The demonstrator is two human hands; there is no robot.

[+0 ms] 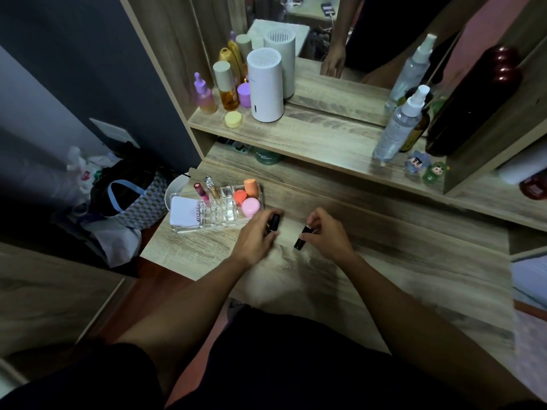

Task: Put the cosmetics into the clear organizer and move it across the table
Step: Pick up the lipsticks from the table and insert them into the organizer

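Observation:
The clear organizer [220,218] stands near the left edge of the wooden table. It holds a white compact [184,211], a pink lip tube [202,194], a gold-capped tube [212,187], orange and coral sponges [247,189] and a pink round jar [251,206]. Just right of it, my left hand [256,236] grips a black lipstick tube [273,222]. A short way further right, my right hand [327,232] holds a second black lipstick tube [303,237] by its upper end, its lower end pointing down at the table.
The raised shelf behind carries bottles [226,85], a yellow jar [233,118], a white cylinder device [265,85], spray bottles [401,125] and small figurines [426,167]. A mirror stands at the back. Bags [127,199] lie on the floor to the left.

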